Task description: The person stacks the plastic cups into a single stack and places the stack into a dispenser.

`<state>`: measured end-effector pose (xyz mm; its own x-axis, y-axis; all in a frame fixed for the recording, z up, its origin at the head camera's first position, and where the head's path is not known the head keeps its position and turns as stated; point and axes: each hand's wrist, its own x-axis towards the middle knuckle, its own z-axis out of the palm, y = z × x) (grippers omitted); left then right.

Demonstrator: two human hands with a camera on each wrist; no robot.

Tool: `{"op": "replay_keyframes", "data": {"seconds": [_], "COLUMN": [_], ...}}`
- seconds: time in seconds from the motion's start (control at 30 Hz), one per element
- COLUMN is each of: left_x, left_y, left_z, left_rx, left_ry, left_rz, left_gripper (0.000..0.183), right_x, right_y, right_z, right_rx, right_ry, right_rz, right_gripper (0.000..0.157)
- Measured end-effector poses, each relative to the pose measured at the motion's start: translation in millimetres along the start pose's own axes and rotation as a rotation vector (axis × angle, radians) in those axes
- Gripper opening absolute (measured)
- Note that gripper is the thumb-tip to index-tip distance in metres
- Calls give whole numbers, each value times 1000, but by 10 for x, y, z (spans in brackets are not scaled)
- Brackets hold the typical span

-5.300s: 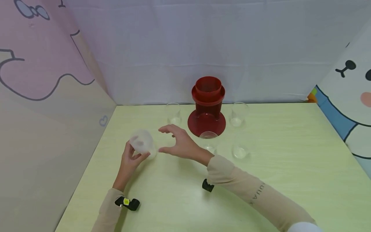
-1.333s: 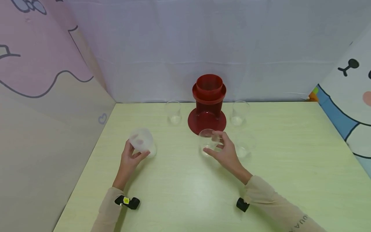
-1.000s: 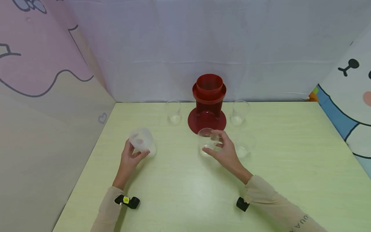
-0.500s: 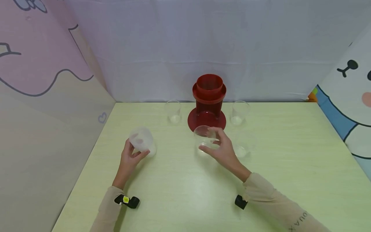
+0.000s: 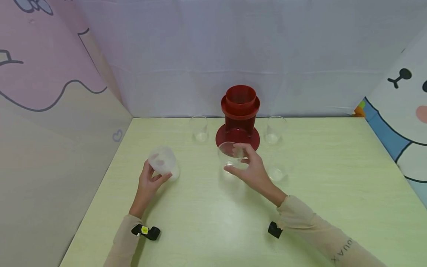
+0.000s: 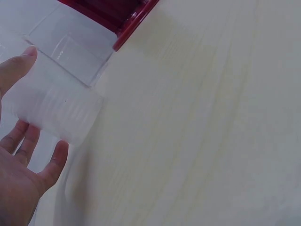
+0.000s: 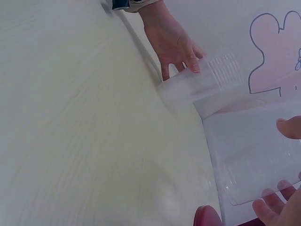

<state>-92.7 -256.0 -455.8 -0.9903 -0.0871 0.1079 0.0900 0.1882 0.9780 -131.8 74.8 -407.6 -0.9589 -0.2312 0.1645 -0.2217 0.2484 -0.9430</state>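
Note:
On the left of the table, my left hand grips a stack of translucent plastic cups; the ridges of the stacked rims show in the right wrist view, on the cup stack. My right hand holds one clear plastic cup between thumb and fingers, in front of the red round base. This clear cup appears at the right of the right wrist view, fingers along its lower side. In the head view a gap of bare table separates it from the stack.
Red cup-shaped pieces stand nested on the red base at the back middle. More clear cups stand around it: one cup behind left, one cup behind right, one cup beside my right hand. A cloth wall borders the back.
My right hand, empty near the stack several seconds ago, has since taken the clear cup from before the red base and moved it slightly left and back. My left hand and the stack stay put.

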Motion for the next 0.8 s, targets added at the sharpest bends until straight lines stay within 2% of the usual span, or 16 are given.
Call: {"op": "replay_keyframes", "data": {"seconds": [0.23,0.37,0.5,0.8], "left_x": [6,4,2,3], "left_y": [-12,-16,-17,-12], "left_z": [0,-1,-3,-1], "left_rx": [-5,-4,-5,-9], "left_ry": [2,-3,-4,-2], "left_rz": [-2,5,8,3], "left_gripper": [77,78,77,77], "right_x": [45,30,6,38], "right_y": [-94,-277,-482,-632], "right_z": [38,51,53,99], "right_rx": [22,48,38,44], "right_ry": [-27,-43,-50,-73], "right_rz": [-52,-75,-82,-84], "right_gripper": [65,63,59,60]}}
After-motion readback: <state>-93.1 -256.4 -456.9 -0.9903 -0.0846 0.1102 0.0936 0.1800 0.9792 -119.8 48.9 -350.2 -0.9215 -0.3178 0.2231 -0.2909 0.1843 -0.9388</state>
